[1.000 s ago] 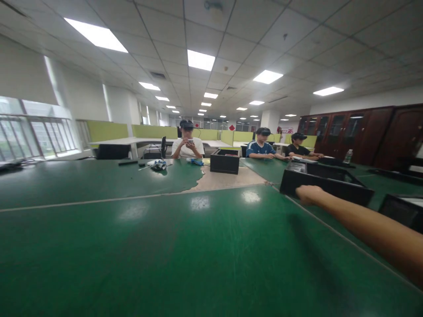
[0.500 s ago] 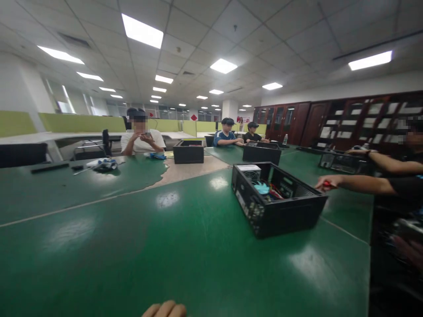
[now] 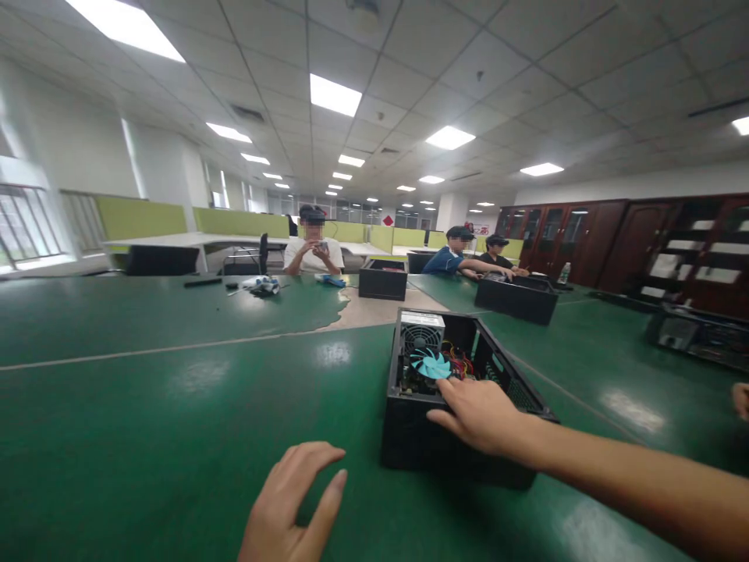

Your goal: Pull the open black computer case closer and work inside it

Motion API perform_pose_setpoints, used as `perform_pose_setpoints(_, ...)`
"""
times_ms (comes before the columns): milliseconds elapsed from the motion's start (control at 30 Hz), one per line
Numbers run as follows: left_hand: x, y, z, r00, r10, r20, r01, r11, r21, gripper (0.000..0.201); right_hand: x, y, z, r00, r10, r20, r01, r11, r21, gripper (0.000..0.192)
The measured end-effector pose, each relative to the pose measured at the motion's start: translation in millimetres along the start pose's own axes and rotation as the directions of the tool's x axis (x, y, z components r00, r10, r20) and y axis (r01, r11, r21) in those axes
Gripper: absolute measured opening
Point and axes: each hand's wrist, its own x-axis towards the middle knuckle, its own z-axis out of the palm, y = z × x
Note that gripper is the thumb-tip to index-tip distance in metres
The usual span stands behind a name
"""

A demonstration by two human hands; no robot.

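Observation:
An open black computer case (image 3: pixel 445 437) lies on the green table (image 3: pixel 146 421) right in front of me. Inside it I see a blue fan (image 3: pixel 431 364), a grey power supply (image 3: pixel 422 332) and coloured wires. My right hand (image 3: pixel 480 415) rests on the case's near top edge, fingers spread, fingertips by the blue fan. My left hand (image 3: pixel 292 507) hovers open over the table, to the left of the case, holding nothing.
Two more black cases (image 3: pixel 383 279) (image 3: pixel 516 297) stand farther back, and another machine (image 3: pixel 696 336) at the right. Three seated people (image 3: pixel 313 250) (image 3: pixel 453 254) (image 3: pixel 497 254) are at the far side. Small items (image 3: pixel 260 285) lie at back left. Dark cabinets (image 3: pixel 614 242) line the right wall.
The view swung back left and the case now sits directly before me. My right hand has come onto its near edge. My left hand rose further into view.

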Motion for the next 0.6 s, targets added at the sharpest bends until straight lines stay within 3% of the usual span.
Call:
perform_pose_setpoints(67, 13, 9, 5.8, 0.998, 0.057, 0.041, -0.057, 0.998, 0.012, 0.023, 5, 25, 8, 0.992, -0.039, 0.119, 0.044, 0.998, -0.045, 0.048)
perform_pose_setpoints(133, 32, 23, 12.6, 0.986, 0.115, 0.118, -0.119, 0.993, 0.023, 0.028, 4, 31, 15, 0.987, -0.078, 0.139, 0.087, 0.995, -0.056, 0.047)
perform_pose_setpoints(200, 51, 39, 19.4, 0.959, 0.161, 0.234, -0.171, 0.985, 0.022, 0.036, 1, 19, 15, 0.985, -0.090, 0.144, 0.095, 0.995, -0.028, 0.045)
perform_pose_setpoints(300, 69, 55, 27.7, 0.891, 0.232, 0.390, -0.241, 0.970, -0.027, 0.060, -5, -19, 1, 0.983, -0.041, 0.181, 0.028, 0.997, 0.074, 0.043)
perform_pose_setpoints(367, 70, 54, 29.4, 0.875, 0.246, 0.418, -0.242, 0.968, -0.062, 0.058, -6, -40, -15, 0.975, -0.041, 0.219, -0.003, 0.981, 0.196, 0.036)
perform_pose_setpoints(400, 67, 50, 28.2, 0.873, 0.246, 0.421, -0.236, 0.969, -0.077, 0.050, -7, -44, -24, 0.960, -0.101, 0.261, 0.018, 0.953, 0.302, 0.032)
perform_pose_setpoints(433, 63, 43, 25.5, 0.876, 0.244, 0.416, -0.229, 0.970, -0.087, 0.044, -7, -43, -33, 0.928, -0.206, 0.312, 0.054, 0.900, 0.433, 0.032)
perform_pose_setpoints(533, 53, 13, 9.0, 0.892, 0.272, 0.362, -0.256, 0.962, -0.091, 0.043, -8, -11, -57, 0.748, -0.557, 0.362, 0.105, 0.637, 0.764, 0.040)
perform_pose_setpoints(567, 52, 0, 1.9, 0.901, 0.281, 0.330, -0.266, 0.960, -0.093, 0.043, -11, 4, -62, 0.703, -0.614, 0.360, 0.101, 0.587, 0.803, 0.041)
perform_pose_setpoints(600, 52, -14, -5.1, 0.913, 0.284, 0.292, -0.267, 0.959, -0.098, 0.043, -14, 17, -64, 0.690, -0.634, 0.350, 0.118, 0.575, 0.810, 0.043)
